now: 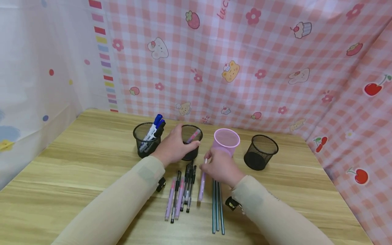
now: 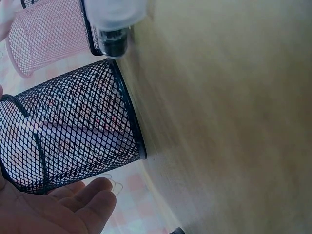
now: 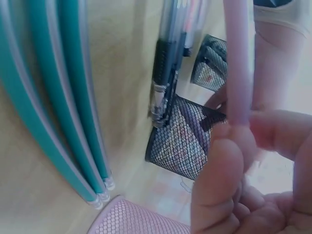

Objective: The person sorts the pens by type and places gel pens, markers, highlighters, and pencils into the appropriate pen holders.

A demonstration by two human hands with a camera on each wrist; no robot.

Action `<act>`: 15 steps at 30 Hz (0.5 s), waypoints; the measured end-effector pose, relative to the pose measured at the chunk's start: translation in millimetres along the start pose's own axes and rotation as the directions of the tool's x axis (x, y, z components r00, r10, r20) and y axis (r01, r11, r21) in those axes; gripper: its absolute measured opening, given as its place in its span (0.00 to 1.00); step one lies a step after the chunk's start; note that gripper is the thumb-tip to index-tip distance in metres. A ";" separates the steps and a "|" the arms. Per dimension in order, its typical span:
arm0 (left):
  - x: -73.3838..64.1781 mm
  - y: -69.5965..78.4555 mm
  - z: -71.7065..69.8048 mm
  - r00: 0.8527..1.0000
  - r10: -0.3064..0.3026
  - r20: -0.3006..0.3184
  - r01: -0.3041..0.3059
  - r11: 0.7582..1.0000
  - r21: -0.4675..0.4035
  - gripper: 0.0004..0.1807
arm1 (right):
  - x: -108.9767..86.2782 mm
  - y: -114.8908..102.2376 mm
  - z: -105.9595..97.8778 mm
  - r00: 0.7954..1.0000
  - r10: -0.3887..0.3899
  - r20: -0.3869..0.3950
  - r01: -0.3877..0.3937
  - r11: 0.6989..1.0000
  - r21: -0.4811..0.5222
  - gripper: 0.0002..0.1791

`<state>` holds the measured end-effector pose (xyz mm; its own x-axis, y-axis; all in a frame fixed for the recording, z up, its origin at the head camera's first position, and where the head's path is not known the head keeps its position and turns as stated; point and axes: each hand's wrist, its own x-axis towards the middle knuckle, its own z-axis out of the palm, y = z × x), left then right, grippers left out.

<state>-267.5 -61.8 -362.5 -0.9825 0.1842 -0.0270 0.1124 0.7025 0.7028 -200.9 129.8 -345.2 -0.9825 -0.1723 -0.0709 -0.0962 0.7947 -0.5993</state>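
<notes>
My left hand (image 1: 173,146) holds a black mesh pen cup (image 1: 191,156), its thumb along the near side of the rim. One purple pen with a pink end (image 1: 194,135) leans inside that cup. In the left wrist view the fingers (image 2: 92,200) lie along the side of the mesh. My right hand (image 1: 223,166) pinches another purple pen (image 1: 201,188) near its upper end, just in front of a pink cup (image 1: 226,137). The right wrist view shows thumb and fingertips meeting on the pen (image 3: 240,63).
Purple pens (image 1: 169,200) and several black gel pens (image 1: 191,187) lie before the cups, with three teal pencils (image 1: 217,211) to their right. A left mesh cup (image 1: 142,149) holds blue and black markers (image 1: 151,131). Another black mesh cup (image 1: 260,154) stands at the right. Patterned cloth hangs behind.
</notes>
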 end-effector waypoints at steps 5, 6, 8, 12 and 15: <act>0.1 0.2 -0.6 1.000 -0.002 0.004 0.002 1.000 -0.006 0.61 | 0.1 -0.3 -7.9 0.994 -0.014 -0.107 0.026 0.993 0.116 0.12; 0.1 0.2 -0.7 1.000 -0.002 0.004 0.002 1.000 -0.007 0.61 | 0.3 -0.5 -9.1 0.992 -0.015 -0.124 0.032 0.990 0.139 0.13; 0.0 0.4 -0.9 1.000 -0.001 0.004 0.001 1.000 -0.006 0.61 | 0.5 -0.4 -11.0 0.986 -0.024 -0.164 0.053 0.983 0.173 0.13; -0.5 0.9 -0.8 1.000 0.001 0.005 -0.001 1.000 -0.006 0.60 | 0.9 0.3 -12.8 0.963 -0.057 -0.264 0.129 0.956 0.263 0.12; -0.8 1.2 -0.8 1.000 -0.001 0.007 0.001 1.000 -0.007 0.60 | 2.0 0.4 -13.3 0.938 -0.076 -0.339 0.201 0.915 0.350 0.11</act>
<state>-266.7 -61.6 -361.1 -0.9815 0.1888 -0.0326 0.1107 0.6979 0.7076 -205.0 137.4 -335.0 -0.9681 -0.0250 0.2491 -0.2293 0.4885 -0.8419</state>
